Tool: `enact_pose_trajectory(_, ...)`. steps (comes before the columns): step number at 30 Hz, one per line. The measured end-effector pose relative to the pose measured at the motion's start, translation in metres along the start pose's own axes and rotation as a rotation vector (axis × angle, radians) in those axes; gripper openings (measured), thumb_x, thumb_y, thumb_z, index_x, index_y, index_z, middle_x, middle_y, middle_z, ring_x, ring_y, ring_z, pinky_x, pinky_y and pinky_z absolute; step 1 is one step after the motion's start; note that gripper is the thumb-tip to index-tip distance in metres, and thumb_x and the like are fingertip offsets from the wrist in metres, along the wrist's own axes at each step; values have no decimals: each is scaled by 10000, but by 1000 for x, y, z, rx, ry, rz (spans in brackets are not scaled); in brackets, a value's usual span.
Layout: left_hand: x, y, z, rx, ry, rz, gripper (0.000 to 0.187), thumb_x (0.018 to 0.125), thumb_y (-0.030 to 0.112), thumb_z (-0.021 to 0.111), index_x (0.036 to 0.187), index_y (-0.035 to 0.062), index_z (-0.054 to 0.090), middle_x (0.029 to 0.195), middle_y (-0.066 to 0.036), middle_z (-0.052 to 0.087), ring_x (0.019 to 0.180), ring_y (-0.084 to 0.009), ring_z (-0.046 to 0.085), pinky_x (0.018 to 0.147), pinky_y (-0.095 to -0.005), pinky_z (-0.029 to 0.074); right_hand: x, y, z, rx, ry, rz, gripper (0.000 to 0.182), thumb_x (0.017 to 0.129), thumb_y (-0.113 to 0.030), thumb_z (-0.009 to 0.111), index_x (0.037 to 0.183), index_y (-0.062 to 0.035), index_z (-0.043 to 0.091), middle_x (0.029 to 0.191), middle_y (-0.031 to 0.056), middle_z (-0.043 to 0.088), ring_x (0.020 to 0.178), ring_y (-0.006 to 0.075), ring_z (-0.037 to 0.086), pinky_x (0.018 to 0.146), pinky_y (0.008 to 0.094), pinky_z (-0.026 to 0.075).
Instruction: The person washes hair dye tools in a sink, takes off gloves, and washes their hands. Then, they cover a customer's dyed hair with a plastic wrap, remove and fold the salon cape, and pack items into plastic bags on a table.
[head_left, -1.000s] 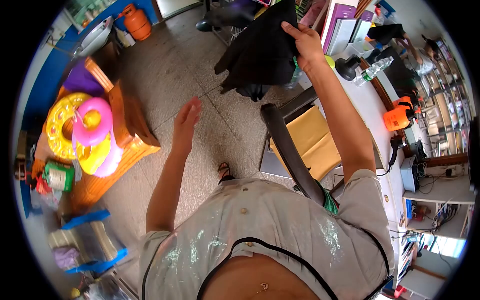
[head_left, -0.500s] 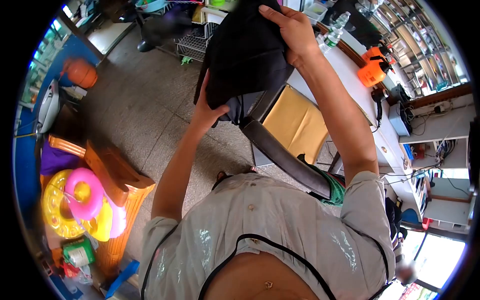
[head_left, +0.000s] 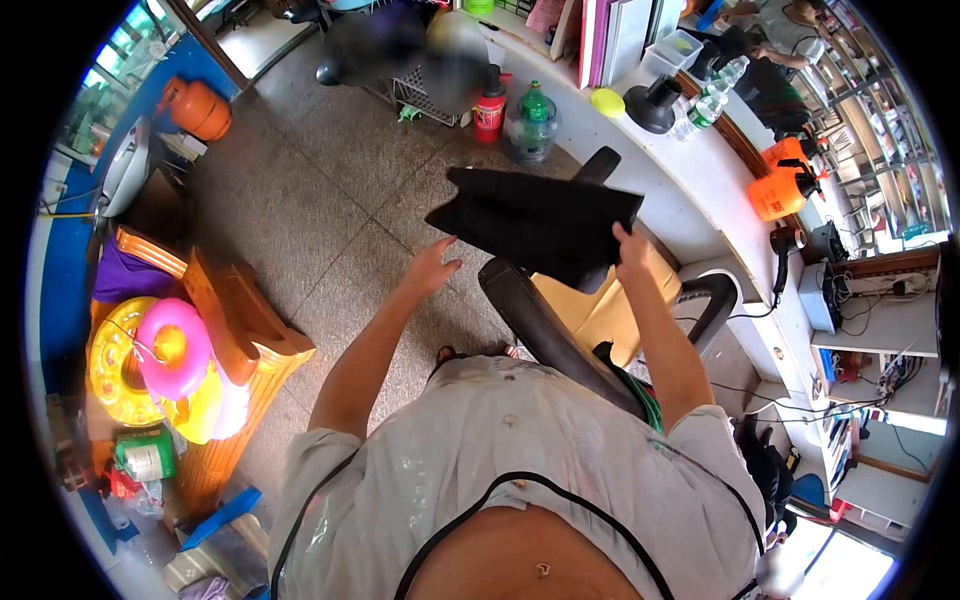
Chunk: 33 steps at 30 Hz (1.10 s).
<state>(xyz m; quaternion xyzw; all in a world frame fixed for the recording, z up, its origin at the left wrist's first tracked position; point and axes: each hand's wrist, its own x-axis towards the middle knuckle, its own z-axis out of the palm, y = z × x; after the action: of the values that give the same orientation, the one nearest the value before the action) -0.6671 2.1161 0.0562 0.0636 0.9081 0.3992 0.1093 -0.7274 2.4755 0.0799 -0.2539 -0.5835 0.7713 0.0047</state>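
Observation:
A piece of black cloth [head_left: 545, 225], which looks like a folded garment, is stretched sideways above the brown armchair [head_left: 515, 310] with the tan seat [head_left: 585, 310]. The thumb and fingers of my right hand [head_left: 632, 252] pinch its right edge. My left hand [head_left: 430, 270] is just below the cloth's left corner, its fingers apart and the fingertips right by the lower edge. The cloth hides part of the chair seat and one armrest.
A white counter [head_left: 690, 190] curves along the right, bearing plastic bottles [head_left: 708, 108], an orange spray bottle [head_left: 785, 190] and a hair dryer [head_left: 787, 240]. A red canister [head_left: 489, 105] and green-topped jug [head_left: 533, 125] stand on the floor. Swim rings [head_left: 175, 345] lie on a wooden chair [head_left: 235, 400] at left.
The black cloth has come down and spread out flatter, toward the chair. My left hand has let go of it and opened. My right hand has lowered, still gripping an edge.

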Motion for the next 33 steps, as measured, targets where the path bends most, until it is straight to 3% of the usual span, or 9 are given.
enact_pose_trajectory(5,-12,-9,2,-237,74,-100,422,833,263,505,1194,54,442,1123,-171,519,1009,-256,518,860,-346,384,5,15,-12,56,124,172,274,801,-61,559,1055,40,530,971,91,587,846,195,559,777,297,441)
enact_pose_trajectory(10,8,60,-28,-459,205,-151,525,876,410,407,1265,59,366,1261,-113,421,1162,-216,400,942,-293,314,-10,-40,74,-90,-350,-248,208,776,-99,597,932,36,572,814,57,606,727,118,537,677,263,431)
enact_pose_trajectory(14,16,93,-43,-831,324,-199,580,891,477,272,1344,121,207,1361,-92,271,1240,-204,280,983,-290,238,-67,-83,163,-500,-537,-626,290,748,-205,622,723,52,490,555,36,400,568,99,388,489,308,346)
enact_pose_trajectory(19,-6,104,-81,-1685,141,-29,552,903,399,298,1327,61,193,1346,-81,271,1208,-214,319,996,-331,276,-160,-119,228,-212,-1245,-217,113,819,-83,555,904,-9,548,798,1,582,741,48,526,652,221,445)
enact_pose_trajectory(22,-19,83,-95,-1762,9,121,519,904,353,314,1317,57,206,1328,-76,289,1194,-204,330,993,-324,281,-166,-114,252,-49,-1320,-77,216,801,-133,588,956,-1,518,849,44,591,789,99,556,699,254,445)
enact_pose_trajectory(27,-17,30,-76,-1663,19,298,467,907,276,339,1301,50,229,1298,-69,320,1170,-186,348,987,-313,291,-137,-66,287,-882,-776,-736,374,738,-213,638,1011,-25,466,969,141,546,901,294,542,776,350,427)
enact_pose_trajectory(29,-5,11,-81,-1548,58,371,448,909,246,349,1294,47,238,1286,-66,332,1160,-179,356,985,-308,294,-145,-64,306,-1051,-445,-1269,356,742,-181,617,1017,-25,455,900,156,544,847,328,535,734,375,437)
enact_pose_trajectory(31,4,1,-104,-1336,118,436,431,892,213,402,1270,44,281,1238,-86,376,1120,-178,396,978,-310,308,-151,-65,331,-1100,-463,-1260,370,744,-188,610,1029,-22,442,897,153,536,827,330,534,711,386,438)
enact_pose_trajectory(33,6,-10,-136,-1408,128,403,439,893,245,390,1272,51,285,1243,-84,377,1125,-184,394,978,-315,309,-156,-59,360,-1123,-818,-857,427,758,-214,600,1104,-44,417,1058,134,507,940,317,509,735,359,439)
